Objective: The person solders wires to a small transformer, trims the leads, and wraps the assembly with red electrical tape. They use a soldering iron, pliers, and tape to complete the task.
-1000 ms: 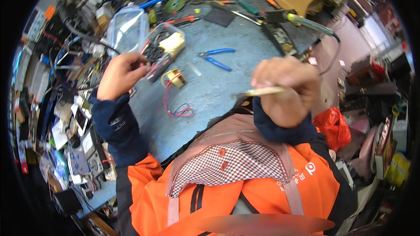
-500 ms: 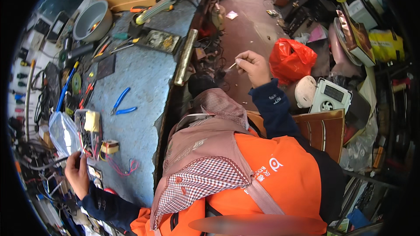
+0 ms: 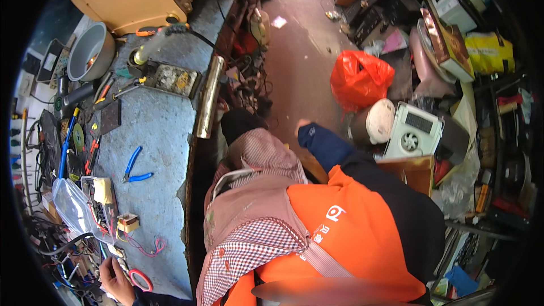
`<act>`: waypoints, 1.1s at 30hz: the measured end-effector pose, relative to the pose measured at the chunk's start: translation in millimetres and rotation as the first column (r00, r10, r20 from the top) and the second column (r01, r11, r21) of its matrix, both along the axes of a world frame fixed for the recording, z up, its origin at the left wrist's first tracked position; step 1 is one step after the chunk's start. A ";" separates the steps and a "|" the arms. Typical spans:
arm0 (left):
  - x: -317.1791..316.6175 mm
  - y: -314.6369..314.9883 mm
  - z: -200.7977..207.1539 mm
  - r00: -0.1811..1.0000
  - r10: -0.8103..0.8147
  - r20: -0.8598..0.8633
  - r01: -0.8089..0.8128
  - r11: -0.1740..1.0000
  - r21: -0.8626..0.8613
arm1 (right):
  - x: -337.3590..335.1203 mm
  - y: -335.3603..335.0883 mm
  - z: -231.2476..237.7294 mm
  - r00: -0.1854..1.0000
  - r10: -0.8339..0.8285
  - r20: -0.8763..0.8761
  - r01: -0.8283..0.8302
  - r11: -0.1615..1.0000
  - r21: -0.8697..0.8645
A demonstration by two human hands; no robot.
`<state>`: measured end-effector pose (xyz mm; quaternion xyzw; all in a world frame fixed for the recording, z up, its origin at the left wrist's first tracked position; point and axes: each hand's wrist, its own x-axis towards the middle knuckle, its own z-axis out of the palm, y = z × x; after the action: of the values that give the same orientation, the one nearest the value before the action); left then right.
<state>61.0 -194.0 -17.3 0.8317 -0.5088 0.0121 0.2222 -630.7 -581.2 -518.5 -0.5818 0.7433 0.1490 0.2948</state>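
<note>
Half a second ago the right hand [image 3: 304, 125] pinches a slim pale stick in plain view; now it sits lower against the red bag [image 3: 362, 81], mostly hidden past its cuff, and the stick no longer shows. I cannot tell how far that hand is open or whether it holds anything. The left hand [image 3: 116, 282] has drawn back from the clear box [image 3: 90, 184], fingers loosely bent; whether it grips anything is unclear.

Just beyond the left fingertips lies a small pale piece [image 3: 116, 251], with a red ring [image 3: 149, 281] beside that hand. Farther ahead of it, the small transformer [image 3: 128, 222] and blue-handled pliers [image 3: 135, 167] lie on the surface [image 3: 158, 136]. So, as I judge it, neither is being worked on at this moment.
</note>
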 end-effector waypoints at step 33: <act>-44.4 -27.9 -21.8 0.914 -0.028 -0.404 -0.135 0.920 -0.368 | 232.9 85.9 351.2 -0.075 0.890 0.450 -0.143 0.437 -0.888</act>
<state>16.6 -221.9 -39.1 0.7696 -0.4163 -0.0521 0.4814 -397.7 -495.2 -167.2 -0.8504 0.0708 -0.3633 0.3740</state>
